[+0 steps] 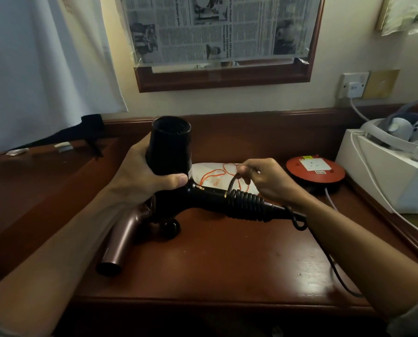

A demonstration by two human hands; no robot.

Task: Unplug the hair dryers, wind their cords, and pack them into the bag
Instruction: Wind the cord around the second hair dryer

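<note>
While the left hand (139, 171) wraps its fingers and thumb around the barrel of the black hair dryer (171, 152), the dryer is held above the middle of the wooden table (227, 259) with its grille end tipped up toward the wall and its handle pointing right. Tight coils of the black cord (248, 204) cover the far part of that handle. The right hand (264, 178) pinches a loop of this cord between curled fingers just above the coils; the loose remainder hangs from the handle's end, passes under the right forearm and runs toward the table's right front edge.

Under the left wrist lies a second, brown hair dryer (120, 239), its handle aimed at the near left of the tabletop. Behind the black dryer's handle a white bag (210, 171) with an orange drawstring lies flat. A red round extension reel (315, 171) sits toward the back right, just beside a white box (385, 181) that closes off the right side. A raised wooden rim borders the table at the back and right. Bare wood shows between the dryers and the front edge, and across the right front corner apart from the cord. A white plug (352, 87) sits in the wall socket above the box.
</note>
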